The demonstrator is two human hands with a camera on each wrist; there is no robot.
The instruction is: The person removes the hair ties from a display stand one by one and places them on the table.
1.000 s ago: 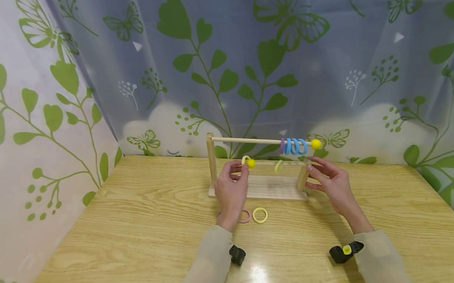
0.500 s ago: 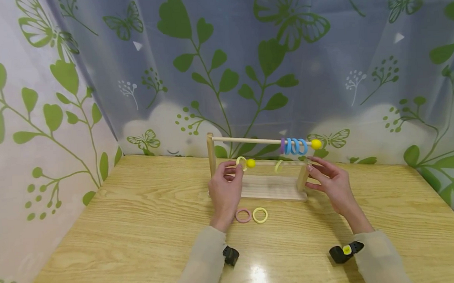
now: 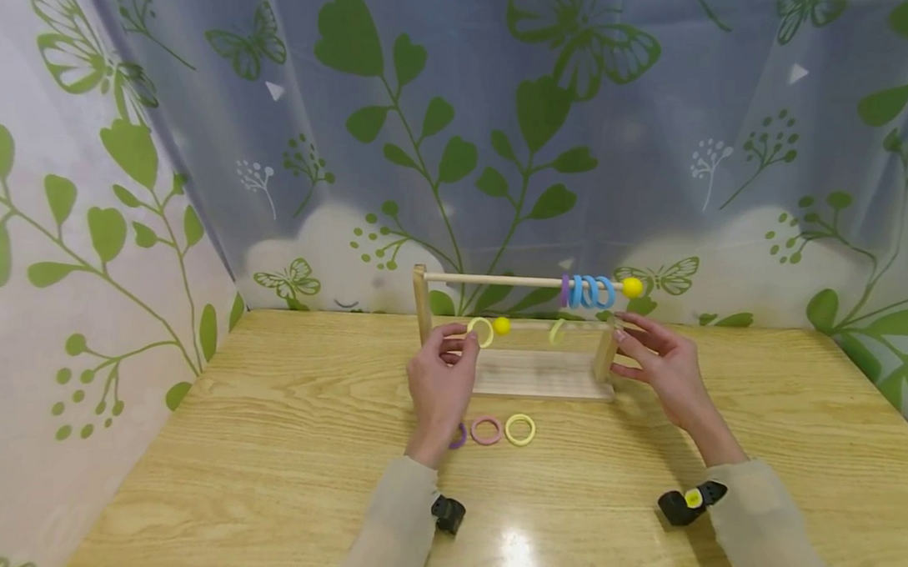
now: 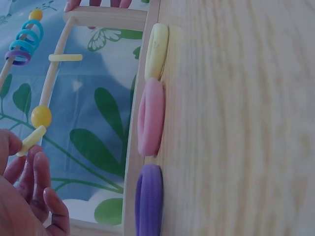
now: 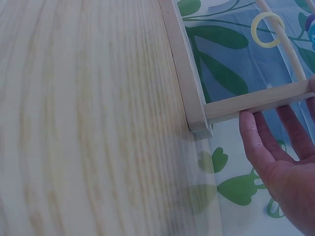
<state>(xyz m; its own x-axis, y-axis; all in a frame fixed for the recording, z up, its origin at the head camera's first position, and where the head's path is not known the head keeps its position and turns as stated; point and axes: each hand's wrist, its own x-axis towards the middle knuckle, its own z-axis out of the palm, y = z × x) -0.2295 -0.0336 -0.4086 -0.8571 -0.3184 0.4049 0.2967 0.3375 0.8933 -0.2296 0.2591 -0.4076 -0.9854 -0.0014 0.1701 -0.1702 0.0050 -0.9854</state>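
yellow rings, three, one in the pinch of left grip; right grip spread against one of two posts

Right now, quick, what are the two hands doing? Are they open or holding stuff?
Left hand: closed, pinching a pale yellow ring.
Right hand: open, touching the wooden end post.

We count three blue rings, three yellow rings, two purple rings, one pink ring, two yellow knobs, two rods and one wooden stand.
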